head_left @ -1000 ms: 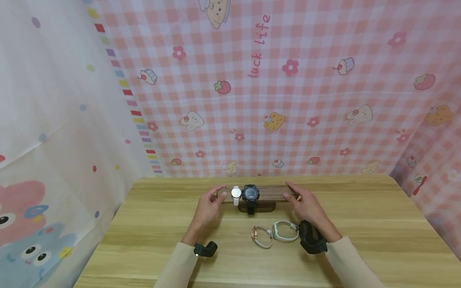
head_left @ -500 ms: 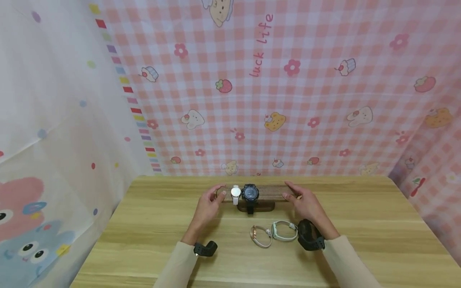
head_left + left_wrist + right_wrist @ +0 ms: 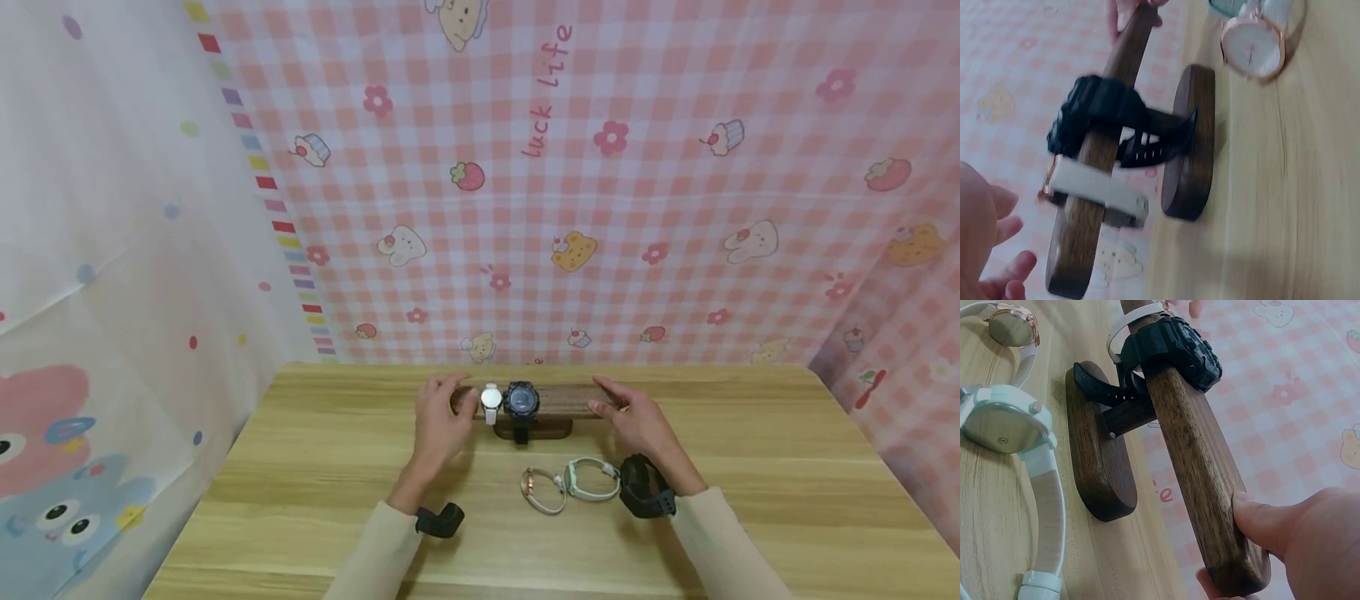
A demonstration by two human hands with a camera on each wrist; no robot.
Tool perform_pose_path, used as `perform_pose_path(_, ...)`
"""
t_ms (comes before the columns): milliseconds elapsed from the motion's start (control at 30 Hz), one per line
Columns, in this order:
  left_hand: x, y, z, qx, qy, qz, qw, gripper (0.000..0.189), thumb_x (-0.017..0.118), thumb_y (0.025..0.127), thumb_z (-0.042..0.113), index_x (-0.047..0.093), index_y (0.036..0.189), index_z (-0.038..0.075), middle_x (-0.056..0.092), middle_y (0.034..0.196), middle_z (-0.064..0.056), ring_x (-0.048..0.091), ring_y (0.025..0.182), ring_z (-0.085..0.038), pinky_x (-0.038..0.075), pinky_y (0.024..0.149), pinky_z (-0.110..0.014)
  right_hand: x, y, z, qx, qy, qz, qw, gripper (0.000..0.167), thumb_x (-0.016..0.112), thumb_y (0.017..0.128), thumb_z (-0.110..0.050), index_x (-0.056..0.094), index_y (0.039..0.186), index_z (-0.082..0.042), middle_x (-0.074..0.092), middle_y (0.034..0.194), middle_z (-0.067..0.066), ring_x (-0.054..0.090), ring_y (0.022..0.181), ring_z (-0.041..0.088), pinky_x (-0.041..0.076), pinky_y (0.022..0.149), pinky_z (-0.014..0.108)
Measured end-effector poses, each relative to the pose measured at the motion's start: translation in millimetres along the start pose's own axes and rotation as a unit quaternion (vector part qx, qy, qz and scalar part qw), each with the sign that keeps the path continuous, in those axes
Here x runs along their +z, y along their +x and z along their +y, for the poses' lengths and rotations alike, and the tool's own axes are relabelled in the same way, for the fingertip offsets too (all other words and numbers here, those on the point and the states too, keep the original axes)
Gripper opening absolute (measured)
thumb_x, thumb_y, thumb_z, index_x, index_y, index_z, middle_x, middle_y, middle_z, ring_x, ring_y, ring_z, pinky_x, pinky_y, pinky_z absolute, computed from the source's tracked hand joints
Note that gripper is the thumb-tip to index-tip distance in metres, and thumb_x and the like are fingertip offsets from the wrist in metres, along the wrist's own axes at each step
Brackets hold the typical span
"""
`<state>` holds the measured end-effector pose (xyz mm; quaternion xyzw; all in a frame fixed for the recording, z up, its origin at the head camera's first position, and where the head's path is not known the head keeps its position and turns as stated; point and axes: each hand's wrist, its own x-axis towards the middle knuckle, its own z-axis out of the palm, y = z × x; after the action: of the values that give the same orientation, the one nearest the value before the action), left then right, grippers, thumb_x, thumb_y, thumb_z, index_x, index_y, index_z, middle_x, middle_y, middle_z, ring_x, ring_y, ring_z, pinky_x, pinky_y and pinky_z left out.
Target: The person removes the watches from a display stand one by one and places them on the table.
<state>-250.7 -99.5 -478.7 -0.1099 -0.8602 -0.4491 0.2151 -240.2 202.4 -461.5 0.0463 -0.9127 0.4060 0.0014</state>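
Watch stand [image 3: 568, 402] between the hands — lower centre, head view.
Long axis left to right: right hand [image 3: 639, 422] pinches one end — left hand [image 3: 439, 421], fingers loosely parted, just clear of the other.

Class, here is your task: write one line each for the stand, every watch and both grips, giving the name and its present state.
Wooden stand, upright on the tabletop
White-strapped watch, looped round the bar
Black watch, looped round the bar
Rose-gold watch, on the tabletop, curled in a loop
Mint watch, on the tabletop, curled in a loop
Left grip, open beside the bar's end
Right grip, holding the bar's other end
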Motion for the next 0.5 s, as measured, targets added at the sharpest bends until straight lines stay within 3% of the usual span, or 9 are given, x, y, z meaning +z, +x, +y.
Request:
perform_pose_path(100, 6.1, 0.1, 5.6, 0.019, 0.009, -0.021, 0.9996, 0.025, 0.07, 0.092, 0.018, 0.071, 0.114, 0.006, 0.064, 0.095, -0.01, 0.051, 0.095, -0.027, 0.037, 0.086, -0.042, 0, 0.5, 0, -0.008, -0.006, 0.006, 0.9999, 0.053, 0.063, 0.098, -0.028, 0.05, 0.145, -0.008, 0.065, 0.115, 0.021, 0.056, 0.088, 0.026, 0.041, 0.071, 0.034)
perform_pose_path(267, 11.5, -0.7, 10.5, -0.019, 0.007, -0.057, 0.9982, 0.033, 0.071, 0.091, 0.022, 0.068, 0.122, 0.01, 0.062, 0.096, -0.004, 0.048, 0.098, -0.024, 0.034, 0.094, -0.046, 0, 1.2, 0, -0.025, -0.013, 0.011, 0.9995, 0.052, 0.063, 0.098, -0.027, 0.051, 0.144, -0.007, 0.064, 0.123, 0.024, 0.059, 0.097, 0.03, 0.044, 0.077, 0.04)
perform_pose_path(500, 13.1, -3.2, 14.8, -0.028, 0.015, -0.056, 0.9979, 0.035, 0.071, 0.091, 0.023, 0.066, 0.125, 0.015, 0.061, 0.093, 0.001, 0.05, 0.102, -0.023, 0.033, 0.095, -0.049, 0, 2.1, 2, -0.021, -0.013, 0.003, 0.9997, 0.052, 0.063, 0.098, -0.028, 0.051, 0.145, -0.008, 0.06, 0.129, 0.026, 0.057, 0.095, 0.029, 0.043, 0.077, 0.039)
